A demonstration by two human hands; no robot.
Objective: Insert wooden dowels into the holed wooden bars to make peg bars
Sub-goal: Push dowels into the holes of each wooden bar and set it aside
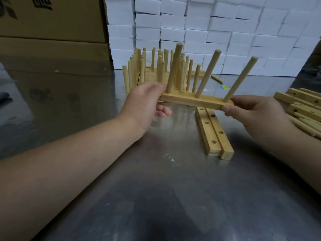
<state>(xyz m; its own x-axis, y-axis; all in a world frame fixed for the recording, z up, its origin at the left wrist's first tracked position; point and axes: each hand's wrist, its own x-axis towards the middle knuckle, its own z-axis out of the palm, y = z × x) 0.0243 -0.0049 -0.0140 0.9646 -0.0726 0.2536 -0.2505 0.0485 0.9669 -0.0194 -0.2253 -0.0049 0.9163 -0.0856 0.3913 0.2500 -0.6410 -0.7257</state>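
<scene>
2 hands (145,103) grip a peg bar (196,101) bearing 3 dowels (207,74).

Metal table (156,197) (holed bars (208,131) atop)

Open over bench (156,197) front + left. Barred mid-air by held peg bar (184,100), w/ two holed bars (211,133) flat beneath. Blocked behind by standing peg bars (142,72), then foam blocks (225,32). Crowded at rt by bar pile (302,101).
</scene>
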